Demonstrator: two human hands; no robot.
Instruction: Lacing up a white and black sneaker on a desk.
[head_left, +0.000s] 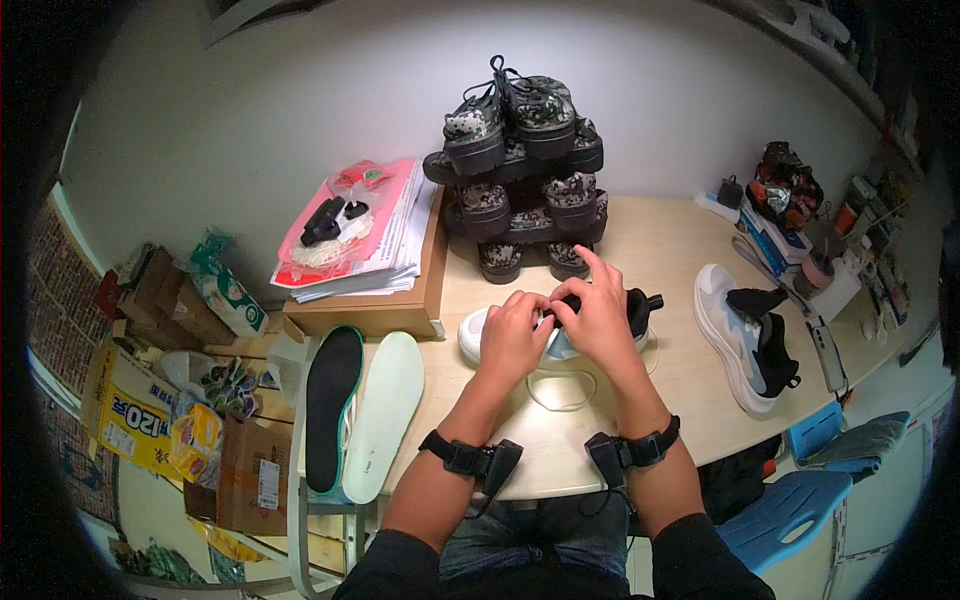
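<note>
On the table before me lies a white and light-blue sneaker with a black collar, its toe to the left. My left hand is over the front part of it, fingertips pinched near the eyelets. Meeting it there, my right hand has thumb and fingers bent in, with one finger raised. What the fingertips grip is hidden. A pale shoelace loops on the table below the shoe. The matching sneaker lies on the right. Two insoles, one black and one pale green, lie at the left edge.
Camouflage shoes are stacked at the back against the wall. A cardboard box bearing papers and a plastic bag stands at back left. Books, a grey power strip and small items line the right side. A blue chair is below right.
</note>
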